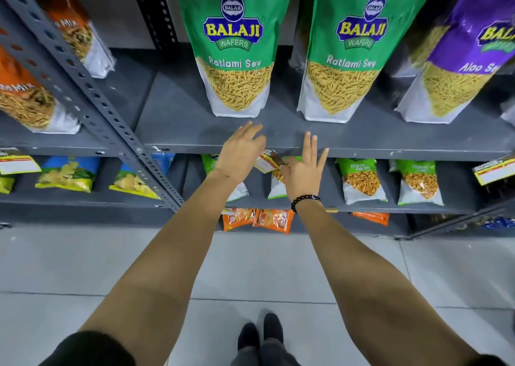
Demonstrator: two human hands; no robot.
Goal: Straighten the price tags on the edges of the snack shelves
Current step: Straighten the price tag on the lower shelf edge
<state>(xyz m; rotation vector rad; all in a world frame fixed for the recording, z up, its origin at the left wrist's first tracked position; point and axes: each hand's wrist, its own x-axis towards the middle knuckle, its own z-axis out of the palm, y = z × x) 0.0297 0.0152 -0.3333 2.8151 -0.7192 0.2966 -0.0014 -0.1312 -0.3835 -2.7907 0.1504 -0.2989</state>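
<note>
A small white, yellow and red price tag [268,161] hangs tilted at the front edge of the grey snack shelf [390,151]. My left hand [241,154] is at the tag's left side, fingers spread over the shelf edge. My right hand [302,168] pinches the tag's right end with thumb and forefinger, the other fingers pointing up and apart. A black bead bracelet sits on the right wrist. Two more tags hang on the shelf edge: a left tag [19,161] and a tilted right tag [494,170].
Green Ratlami Sev bags [237,48] [348,50] and a purple Aloo Sev bag [459,59] stand on the shelf just behind my hands. A perforated grey upright [92,98] runs diagonally at left. Lower shelves hold small snack packets [361,180]. Tiled floor [250,268] lies below.
</note>
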